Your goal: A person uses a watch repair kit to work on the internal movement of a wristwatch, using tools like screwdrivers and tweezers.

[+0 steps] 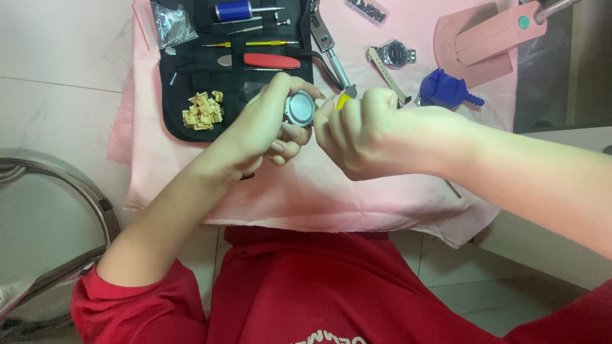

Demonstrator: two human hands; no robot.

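- Left hand (264, 127): grasping a watch case (299, 108), pinched between thumb and fingers, held in the air above the pink cloth (306, 191), just right of the black tool pouch (191, 83).
- Watch case: round, grey metal, back facing up, strap not visible.
- Right hand (363, 130): clenched around a yellow tool (343, 100), tip at the case edge.
- Risk: tip likely to skid off smooth metal, scratching the back or jabbing the left thumb; loose pinch could drop the case.
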